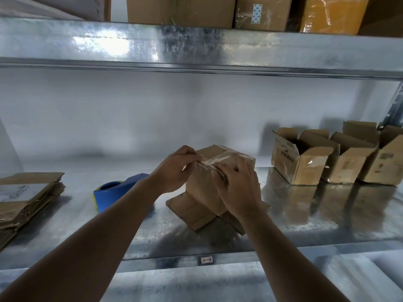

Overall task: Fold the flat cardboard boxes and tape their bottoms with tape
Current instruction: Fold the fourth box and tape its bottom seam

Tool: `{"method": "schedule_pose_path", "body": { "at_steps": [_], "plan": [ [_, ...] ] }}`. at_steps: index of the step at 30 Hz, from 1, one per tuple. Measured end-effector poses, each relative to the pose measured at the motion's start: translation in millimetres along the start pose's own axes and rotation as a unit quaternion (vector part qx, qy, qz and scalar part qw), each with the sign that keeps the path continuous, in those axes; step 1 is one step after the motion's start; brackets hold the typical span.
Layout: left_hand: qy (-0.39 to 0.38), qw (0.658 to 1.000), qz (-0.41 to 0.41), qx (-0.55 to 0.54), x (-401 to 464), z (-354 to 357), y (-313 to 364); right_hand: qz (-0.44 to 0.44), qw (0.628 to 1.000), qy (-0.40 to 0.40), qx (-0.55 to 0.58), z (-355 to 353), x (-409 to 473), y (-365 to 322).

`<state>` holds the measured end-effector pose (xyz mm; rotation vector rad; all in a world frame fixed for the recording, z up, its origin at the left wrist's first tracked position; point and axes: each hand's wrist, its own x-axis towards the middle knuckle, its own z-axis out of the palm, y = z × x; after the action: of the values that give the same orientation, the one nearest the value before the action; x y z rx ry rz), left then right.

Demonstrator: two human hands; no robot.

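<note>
1. Small brown cardboard box point(204, 186) stands upside down near the middle of the shiny metal shelf point(305, 214), closer to the front edge; its open flaps splay out flat on the shelf under it.
2. Clear glossy tape strip point(214, 162) runs across the box's upturned bottom and down the near side.
3. Left hand point(174, 168) is at the box's top left edge, fingers curled, grip pinching the end of the tape strip.
4. Right hand point(237, 184) lies over the near top edge of the box, fingers bent down onto the tape and cardboard; grip pressing, whether it actually clasps the box I cannot tell.
5. Blue plastic tape dispenser point(113, 192) sits on the shelf just left of the box, partly hidden behind the left forearm.
6. Stack of flat brown cardboard blanks point(26, 197) lies at the shelf's left end, near the front edge.
7. Three folded open-top brown cardboard boxes point(335, 158) stand in a row at the right end of the shelf, toward the back, side by side and touching, top flaps up.
8. Small white label point(206, 260) with handwritten marks is stuck on the shelf's front edge, below the box.
9. Upper metal shelf beam point(196, 46) carries larger brown cartons point(181, 9), some wrapped in clear film.
</note>
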<state>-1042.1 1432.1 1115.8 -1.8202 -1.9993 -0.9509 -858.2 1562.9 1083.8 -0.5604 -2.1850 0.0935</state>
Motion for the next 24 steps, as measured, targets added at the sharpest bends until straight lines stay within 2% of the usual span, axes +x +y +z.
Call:
{"method": "schedule_pose_path", "body": {
  "at_steps": [3,5,9,13,19,24],
  "plan": [
    [-0.020,0.999,-0.037,0.013,0,3,-3,-0.010,0.999,0.023,0.047,0,-4,7],
    [-0.023,0.999,-0.026,-0.003,0,7,-2,-0.020,0.997,0.040,0.063,-2,-6,10],
    [0.000,1.000,-0.003,-0.005,2,11,1,-0.077,0.992,0.098,-0.002,-1,-9,15],
    [0.017,1.000,0.001,-0.020,8,12,-2,-0.085,0.985,0.136,-0.067,2,-5,15],
    [0.046,0.999,0.006,-0.002,8,14,3,-0.085,0.986,0.121,-0.076,3,0,9],
    [0.052,0.999,-0.002,-0.004,7,5,5,-0.070,0.983,0.144,-0.086,-2,-2,11]
  ]
}}
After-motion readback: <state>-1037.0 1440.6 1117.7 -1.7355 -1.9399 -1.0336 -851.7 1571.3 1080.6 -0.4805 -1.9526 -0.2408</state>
